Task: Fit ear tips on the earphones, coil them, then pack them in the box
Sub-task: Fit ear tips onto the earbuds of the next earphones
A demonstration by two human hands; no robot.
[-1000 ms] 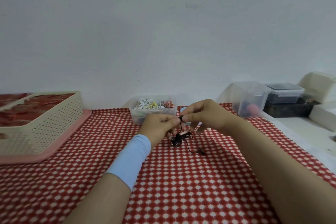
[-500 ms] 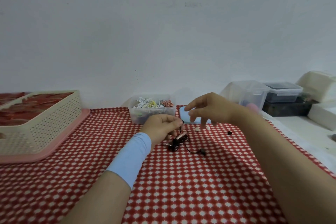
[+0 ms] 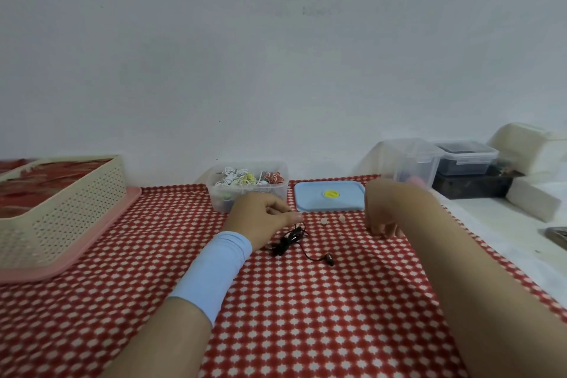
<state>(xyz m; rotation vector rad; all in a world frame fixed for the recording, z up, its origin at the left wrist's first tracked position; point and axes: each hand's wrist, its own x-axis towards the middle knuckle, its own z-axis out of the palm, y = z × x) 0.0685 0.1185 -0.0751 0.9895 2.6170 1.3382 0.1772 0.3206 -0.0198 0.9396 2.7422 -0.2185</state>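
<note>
Black earphones (image 3: 288, 242) lie in a loose bundle on the red checked cloth, one earbud (image 3: 329, 259) trailing out to the right. My left hand (image 3: 264, 216) pinches their cable at the top of the bundle. Two pale ear tips (image 3: 324, 220) lie loose on the cloth just right of that hand. My right hand (image 3: 383, 215) is lowered further right, its fingertips bunched down onto the cloth. What lies under those fingertips is hidden.
A clear box (image 3: 214, 196) of coloured coiled earphones stands behind my left hand, its blue lid (image 3: 329, 202) lying beside it. A cream basket (image 3: 61, 212) sits on a pink tray at the left. Clear containers (image 3: 411, 159) and white foam blocks (image 3: 534, 202) stand at the right.
My right hand let go of the earphones, swung right and came down over the spot where a small black ear tip lay. My left hand lowered the bundle onto the cloth.
</note>
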